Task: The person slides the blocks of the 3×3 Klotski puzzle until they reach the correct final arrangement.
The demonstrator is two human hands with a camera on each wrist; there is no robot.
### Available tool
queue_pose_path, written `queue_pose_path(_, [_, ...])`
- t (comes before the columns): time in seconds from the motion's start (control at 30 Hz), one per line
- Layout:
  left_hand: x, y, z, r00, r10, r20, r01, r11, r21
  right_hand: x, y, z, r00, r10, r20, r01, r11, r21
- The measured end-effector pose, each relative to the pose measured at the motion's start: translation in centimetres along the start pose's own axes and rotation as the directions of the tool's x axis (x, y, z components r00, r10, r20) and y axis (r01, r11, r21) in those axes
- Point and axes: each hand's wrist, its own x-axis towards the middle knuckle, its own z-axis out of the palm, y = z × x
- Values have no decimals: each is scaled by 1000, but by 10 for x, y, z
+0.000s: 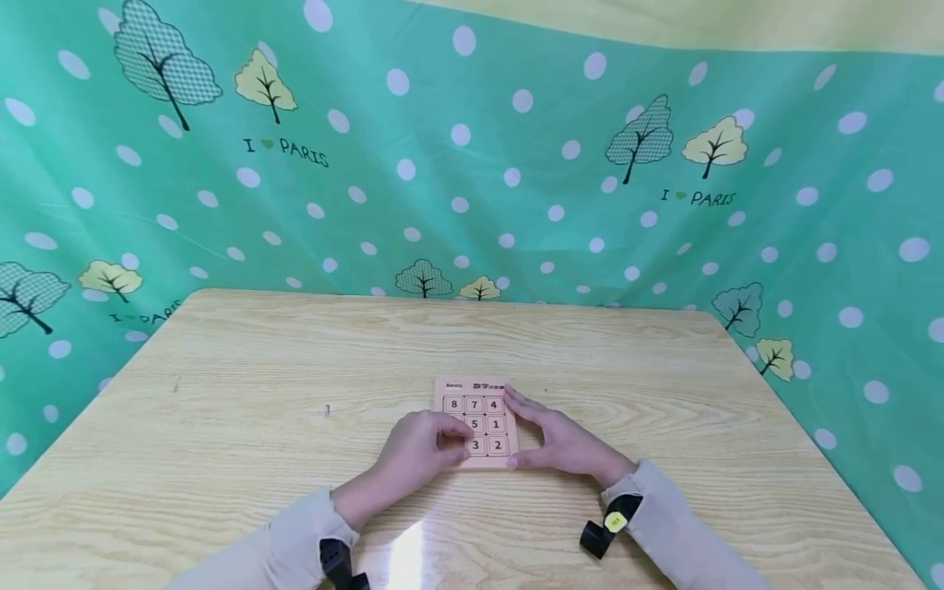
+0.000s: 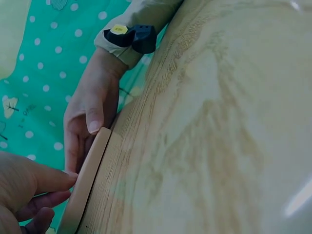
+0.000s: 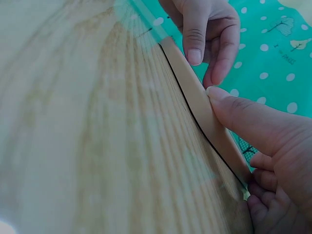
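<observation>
A pale pink number slide puzzle (image 1: 472, 382) lies flat on the wooden table. Its visible tiles read 8, 7, 4, then 5, 1, then 3, 2; the left parts of the lower rows are hidden. My left hand (image 1: 422, 442) reaches over those rows, its fingertips right at the tiles beside the 5 and 3. At the right side, my right hand (image 1: 564, 442) holds the board, thumb at the near corner and fingers along the far part of the edge. From the right wrist, the thumb (image 3: 253, 117) shows pressed on the board's near edge (image 3: 202, 107).
The light wooden table (image 1: 258, 393) extends around the puzzle. Behind it hangs a green dotted cloth (image 1: 442, 164) with printed trees. Black wrist cameras sit on both sleeves, one on the right cuff (image 1: 615, 520). Light glares on the table front.
</observation>
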Motion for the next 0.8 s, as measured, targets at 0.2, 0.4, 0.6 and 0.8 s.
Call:
queue_pose_path(0.2, [-2, 0, 2, 999, -21, -40, 21, 1000, -2, 0, 0, 1, 1000, -10, 0, 10, 1000, 17])
queue_pose_path(0.4, [-2, 0, 6, 997, -37, -70, 35, 999, -32, -1, -2, -1, 1000, -18, 6, 18, 1000, -7])
queue_pose_path(0.6, [-1, 0, 12, 995, -41, -93, 36, 998, -58, -1, -4, -2, 1000, -23, 8, 23, 1000, -12])
queue_pose_path(0.8, [2, 3, 19, 996, -16, -89, 14, 1000, -25, -1, -4, -2, 1000, -22, 8, 22, 1000, -11])
